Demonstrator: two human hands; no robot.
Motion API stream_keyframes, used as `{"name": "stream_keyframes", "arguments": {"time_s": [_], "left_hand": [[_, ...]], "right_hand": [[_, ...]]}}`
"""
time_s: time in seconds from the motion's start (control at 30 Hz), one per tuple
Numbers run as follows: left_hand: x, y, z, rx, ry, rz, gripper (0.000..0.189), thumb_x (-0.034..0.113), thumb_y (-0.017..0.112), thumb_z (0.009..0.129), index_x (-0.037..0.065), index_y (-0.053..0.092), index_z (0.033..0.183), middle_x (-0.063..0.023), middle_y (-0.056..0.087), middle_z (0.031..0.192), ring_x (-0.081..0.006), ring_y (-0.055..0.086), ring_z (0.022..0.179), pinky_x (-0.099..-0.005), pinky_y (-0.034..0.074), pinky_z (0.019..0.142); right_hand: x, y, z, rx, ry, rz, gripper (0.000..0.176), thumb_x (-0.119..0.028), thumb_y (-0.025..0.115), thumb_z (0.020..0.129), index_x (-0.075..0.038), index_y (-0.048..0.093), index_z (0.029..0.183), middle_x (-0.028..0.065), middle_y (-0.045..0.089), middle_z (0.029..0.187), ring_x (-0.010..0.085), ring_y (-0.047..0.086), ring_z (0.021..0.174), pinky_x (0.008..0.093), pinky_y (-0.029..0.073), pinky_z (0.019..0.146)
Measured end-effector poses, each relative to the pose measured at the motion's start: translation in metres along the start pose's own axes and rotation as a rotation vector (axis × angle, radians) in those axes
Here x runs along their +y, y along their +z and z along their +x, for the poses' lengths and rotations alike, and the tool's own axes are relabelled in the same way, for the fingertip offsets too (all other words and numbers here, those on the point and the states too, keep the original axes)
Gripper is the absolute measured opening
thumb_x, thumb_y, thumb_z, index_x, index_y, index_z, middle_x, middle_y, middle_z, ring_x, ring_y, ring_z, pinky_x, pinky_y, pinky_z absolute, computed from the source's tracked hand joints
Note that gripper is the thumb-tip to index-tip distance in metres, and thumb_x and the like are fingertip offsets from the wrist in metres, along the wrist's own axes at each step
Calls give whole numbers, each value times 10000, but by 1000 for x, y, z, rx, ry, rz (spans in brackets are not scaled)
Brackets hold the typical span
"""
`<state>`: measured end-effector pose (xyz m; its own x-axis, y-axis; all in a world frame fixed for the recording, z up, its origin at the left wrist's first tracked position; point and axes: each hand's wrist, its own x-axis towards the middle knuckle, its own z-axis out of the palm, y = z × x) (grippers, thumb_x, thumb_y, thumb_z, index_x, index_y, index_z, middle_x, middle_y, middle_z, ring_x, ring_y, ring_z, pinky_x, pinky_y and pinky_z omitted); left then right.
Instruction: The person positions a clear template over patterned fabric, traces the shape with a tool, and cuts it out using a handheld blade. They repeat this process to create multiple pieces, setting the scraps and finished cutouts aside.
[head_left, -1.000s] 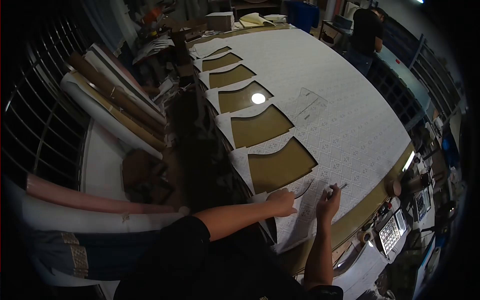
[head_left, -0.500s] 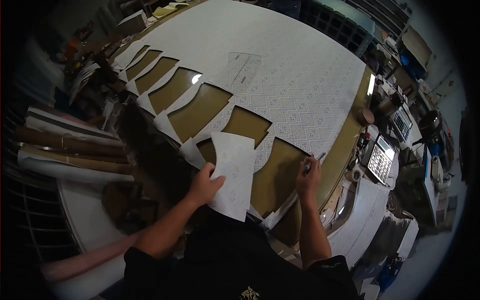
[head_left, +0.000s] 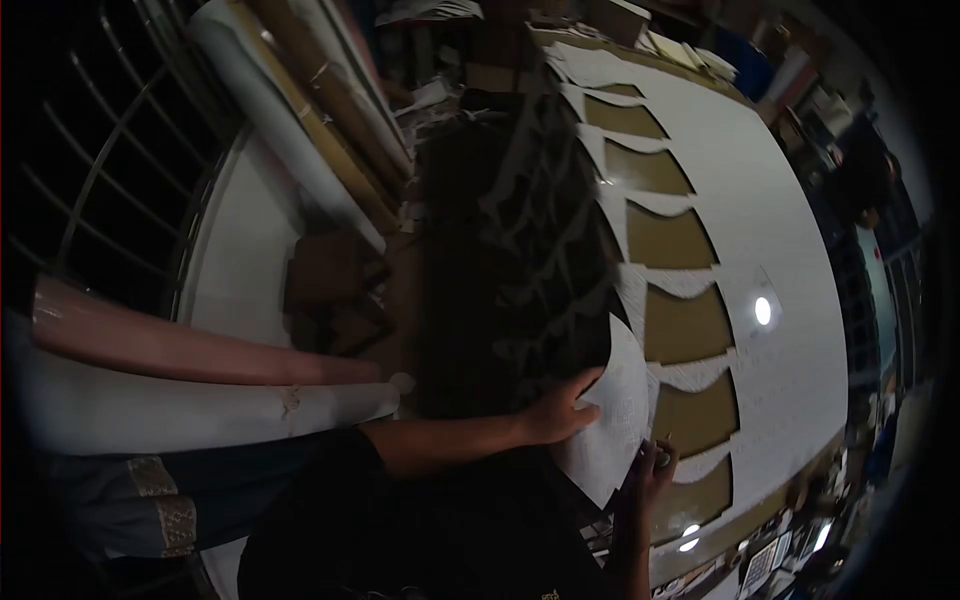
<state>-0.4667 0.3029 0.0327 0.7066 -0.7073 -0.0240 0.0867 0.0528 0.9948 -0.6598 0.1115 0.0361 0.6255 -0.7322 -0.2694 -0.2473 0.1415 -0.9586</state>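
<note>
My left hand (head_left: 563,412) grips the edge of a white patterned cut-out piece (head_left: 605,440) with one curved side, thumb on top. The piece is at the near long edge of the table, over the dark gap beside it. Just right of it, my right hand (head_left: 655,478) is closed around a slim pen-like tool, whose exact kind is too dark to make out. Under and beyond the right hand spreads a white patterned sheet (head_left: 790,390) with a row of curved openings cut along its edge. The olive-brown tabletop (head_left: 690,415) shows through them.
A clear template (head_left: 768,285) lies on the sheet, partly under glare. Across the dark gap are a brown stool (head_left: 335,285), upright material rolls (head_left: 310,100) and a pink roll (head_left: 190,345). A calculator (head_left: 766,563) sits at the lower right. A person (head_left: 868,180) is at the far side.
My view has swung left, so the table now appears on the right. My left hand has carried the cut-out piece toward the table's edge; my right hand still holds the slim tool.
</note>
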Motion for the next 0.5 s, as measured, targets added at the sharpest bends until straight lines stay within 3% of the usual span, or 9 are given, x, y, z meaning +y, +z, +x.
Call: {"name": "stream_keyframes", "arguments": {"time_s": [0.1,0.13,0.2,0.27,0.3,0.37,0.43,0.5], "left_hand": [[15,-68,-5,9,-29,-13,730,191,649,1011,-43,318,1618,-252,485,1591,-306,459,1498,-377,395,1208],[11,-88,-7,25,-70,5,768,223,666,1023,-47,282,1631,-264,481,1590,-300,500,1459,-381,422,1185],[14,-134,-10,44,-111,33,810,255,683,1035,-50,245,1643,-276,477,1589,-295,542,1420,-384,449,1162],[32,-177,-11,-158,-291,21,841,307,698,1036,-31,237,1651,-285,508,1564,-301,561,1402,-389,476,1133],[31,-187,-16,-207,-281,20,841,307,698,1036,-31,237,1651,-285,508,1564,-301,561,1402,-389,476,1133],[18,-207,-24,18,-185,325,831,338,714,1031,-7,270,1644,-262,577,1495,-311,589,1369,-397,504,1097],[-9,-232,-22,-27,-233,260,834,364,730,1022,43,286,1651,-241,590,1486,-323,614,1344,-412,512,1090],[-12,-254,-17,-120,-460,82,916,425,757,992,127,244,1690,-277,517,1564,-315,590,1396,-440,469,1145]], "right_hand": [[-34,89,16,-47,35,-78,285,-80,701,1033,-77,517,1251,47,676,964,130,634,874,289,536,804],[-32,123,26,-102,-160,-17,366,-54,739,985,-80,504,1265,55,673,991,130,634,845,302,551,743],[-43,169,39,-185,-184,-17,379,-32,753,944,-68,508,1231,72,661,996,139,627,879,309,550,769],[-44,203,54,-210,-216,-13,392,-10,768,902,-56,513,1197,88,649,1001,147,620,914,315,548,795],[-35,214,65,-216,-307,-192,434,-10,769,898,-67,497,1232,67,651,1003,132,625,886,297,544,778],[-50,230,74,-246,-373,-387,480,-15,776,891,-82,483,1265,47,652,1012,117,630,871,280,540,772],[-75,268,72,-282,-353,-414,491,-28,785,883,-94,488,1268,51,654,1042,116,627,895,288,545,781],[-96,292,79,-302,-442,-494,504,-65,799,879,-117,500,1282,52,664,1114,110,616,934,283,545,798]]}}
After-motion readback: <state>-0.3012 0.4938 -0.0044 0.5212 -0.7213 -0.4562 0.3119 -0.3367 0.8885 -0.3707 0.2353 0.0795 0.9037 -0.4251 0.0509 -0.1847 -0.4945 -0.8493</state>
